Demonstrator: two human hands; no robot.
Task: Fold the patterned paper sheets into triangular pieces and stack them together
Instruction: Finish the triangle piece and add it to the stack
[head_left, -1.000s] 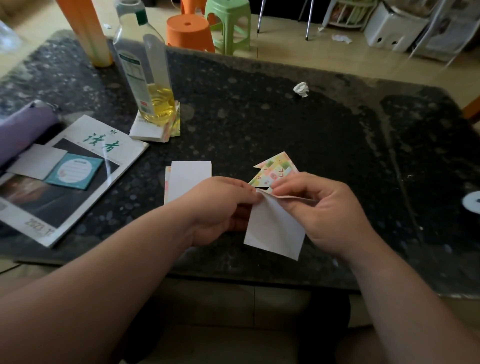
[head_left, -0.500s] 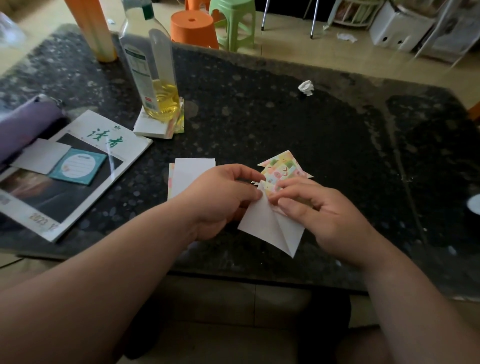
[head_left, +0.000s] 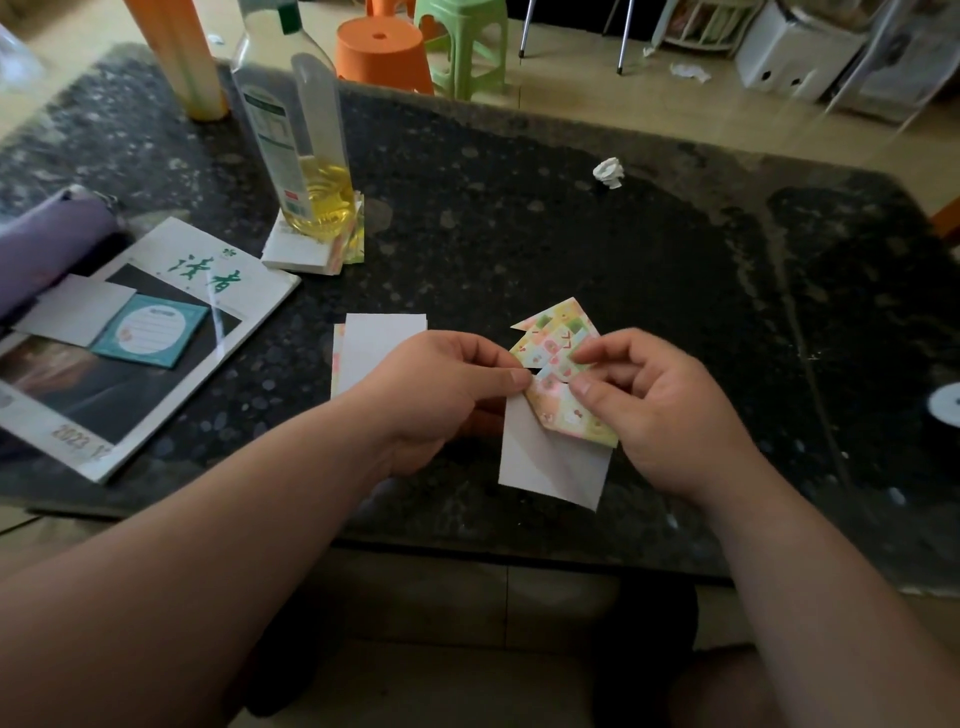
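Observation:
Both hands hold one paper sheet (head_left: 550, 457) just above the dark table's near edge. Its white back faces me, and a patterned flap is folded down across its upper right. My left hand (head_left: 441, 384) pinches the sheet's top left corner between thumb and fingers. My right hand (head_left: 660, 405) pinches the patterned flap at its top. Right behind them lies a small stack of folded patterned triangles (head_left: 558, 332), partly hidden by my fingers. A pile of unfolded sheets (head_left: 374, 338), white side up, lies to the left, partly behind my left hand.
An oil bottle (head_left: 301, 145) stands on another paper stack (head_left: 306, 252) at the back left. A magazine (head_left: 130, 338) with cards on it and a purple pouch (head_left: 47, 244) lie at left. A crumpled paper ball (head_left: 609, 172) sits far back. Stools (head_left: 415, 47) stand beyond the table (head_left: 675, 260).
The sheet went from showing only its white back to having a patterned flap folded down on its upper right. My right fingers shifted up onto that flap.

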